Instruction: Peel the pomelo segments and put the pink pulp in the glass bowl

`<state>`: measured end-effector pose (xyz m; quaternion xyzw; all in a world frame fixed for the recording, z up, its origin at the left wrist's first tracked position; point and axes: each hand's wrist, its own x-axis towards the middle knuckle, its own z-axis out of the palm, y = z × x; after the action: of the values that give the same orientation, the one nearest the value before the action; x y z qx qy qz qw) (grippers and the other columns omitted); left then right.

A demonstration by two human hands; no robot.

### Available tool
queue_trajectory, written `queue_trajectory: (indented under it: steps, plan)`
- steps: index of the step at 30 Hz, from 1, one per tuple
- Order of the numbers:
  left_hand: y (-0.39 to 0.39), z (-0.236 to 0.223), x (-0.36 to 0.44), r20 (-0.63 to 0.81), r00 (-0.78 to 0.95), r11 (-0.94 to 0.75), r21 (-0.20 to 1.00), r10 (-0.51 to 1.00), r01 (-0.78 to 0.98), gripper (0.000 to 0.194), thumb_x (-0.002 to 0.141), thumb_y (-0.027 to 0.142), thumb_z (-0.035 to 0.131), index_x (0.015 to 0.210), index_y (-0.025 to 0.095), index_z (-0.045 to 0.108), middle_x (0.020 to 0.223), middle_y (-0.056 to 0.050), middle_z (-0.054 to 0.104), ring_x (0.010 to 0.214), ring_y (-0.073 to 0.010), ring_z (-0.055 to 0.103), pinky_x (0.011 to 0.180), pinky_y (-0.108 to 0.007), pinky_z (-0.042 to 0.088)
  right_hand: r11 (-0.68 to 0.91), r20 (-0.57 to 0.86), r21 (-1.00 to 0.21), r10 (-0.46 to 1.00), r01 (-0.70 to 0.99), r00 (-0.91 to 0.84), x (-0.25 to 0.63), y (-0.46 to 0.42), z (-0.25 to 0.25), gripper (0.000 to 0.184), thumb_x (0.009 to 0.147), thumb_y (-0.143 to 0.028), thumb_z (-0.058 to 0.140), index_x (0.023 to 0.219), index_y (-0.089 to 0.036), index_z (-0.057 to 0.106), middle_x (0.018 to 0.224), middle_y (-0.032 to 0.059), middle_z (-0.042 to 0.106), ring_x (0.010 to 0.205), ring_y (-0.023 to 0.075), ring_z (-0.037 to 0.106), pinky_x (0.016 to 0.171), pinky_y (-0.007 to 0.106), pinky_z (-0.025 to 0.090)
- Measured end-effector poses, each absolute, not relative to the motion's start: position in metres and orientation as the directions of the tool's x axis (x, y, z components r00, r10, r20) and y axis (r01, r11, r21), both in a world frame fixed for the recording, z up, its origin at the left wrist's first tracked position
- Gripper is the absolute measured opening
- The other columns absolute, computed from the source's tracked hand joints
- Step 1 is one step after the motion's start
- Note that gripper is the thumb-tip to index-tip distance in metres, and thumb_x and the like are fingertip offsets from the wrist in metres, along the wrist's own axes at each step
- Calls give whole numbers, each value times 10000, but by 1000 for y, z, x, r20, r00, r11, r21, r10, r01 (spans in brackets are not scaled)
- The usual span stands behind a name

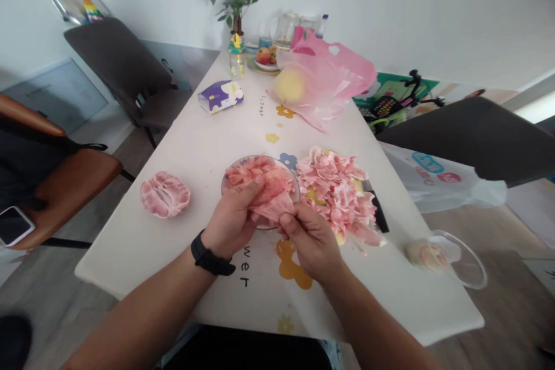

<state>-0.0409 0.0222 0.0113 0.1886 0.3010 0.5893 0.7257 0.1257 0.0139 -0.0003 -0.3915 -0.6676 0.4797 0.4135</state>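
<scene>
My left hand (236, 211), with a black band at the wrist, is closed on a pink pomelo segment (274, 203). The fingers of my right hand (310, 237) pinch the pale membrane at the segment's right end. Both hands are over the near side of a dark-rimmed plate (224, 180), which bears peeled pomelo flesh (247, 171). To the right lies a heap of pink membrane and peel scraps (338, 185). At the left sits a peeled pomelo chunk (165, 194) with its segments still joined.
A pink plastic bag (332, 78) with a yellow round fruit (289, 85) lies farther back. A purple-and-white tissue pack (221, 96) is at the back left. Fruit, a glass jug and a plant stand at the far end. Chairs flank the white table (143, 254).
</scene>
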Motion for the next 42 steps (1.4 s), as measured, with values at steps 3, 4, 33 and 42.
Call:
queue_trajectory:
  steps: [3, 4, 33, 42]
  plan:
    - [23, 13, -43, -272, 132, 273, 582, 953, -766, 270, 875, 351, 823, 813, 155, 648, 593, 36, 597, 368, -6, 370, 351, -118, 297, 237, 176, -961, 920, 141, -351, 129, 18, 1, 429, 1026, -572, 596, 758, -238, 617, 671, -7, 565, 614, 164, 508, 578, 299, 436]
    - [23, 13, -44, -282, 140, 283, 572, 949, -770, 268, 874, 342, 821, 809, 157, 639, 589, 40, 591, 362, -1, 354, 346, -113, 276, 240, 172, -959, 917, 150, -360, 131, 19, 1, 417, 1034, -554, 591, 764, -239, 617, 669, -9, 563, 614, 163, 507, 581, 299, 435]
    - [34, 9, -51, -339, -34, 187, 595, 940, -782, 357, 857, 337, 829, 730, 187, 531, 534, 91, 471, 387, -28, 358, 380, -160, 263, 616, 412, -69, 734, 785, -540, 202, 11, 15, 227, 1052, -172, 462, 1066, -170, 688, 907, 111, 761, 810, 252, 725, 726, 361, 577]
    - [24, -11, -46, 162, -213, -175, 983, 964, -47, 320, 797, 403, 879, 1040, 213, 794, 1038, -59, 813, 930, -205, 759, 837, -352, 641, 309, -193, 143, 940, 940, -280, 275, 52, 22, 310, 937, -57, 481, 1019, -166, 760, 1045, 162, 818, 918, 293, 787, 732, 363, 535]
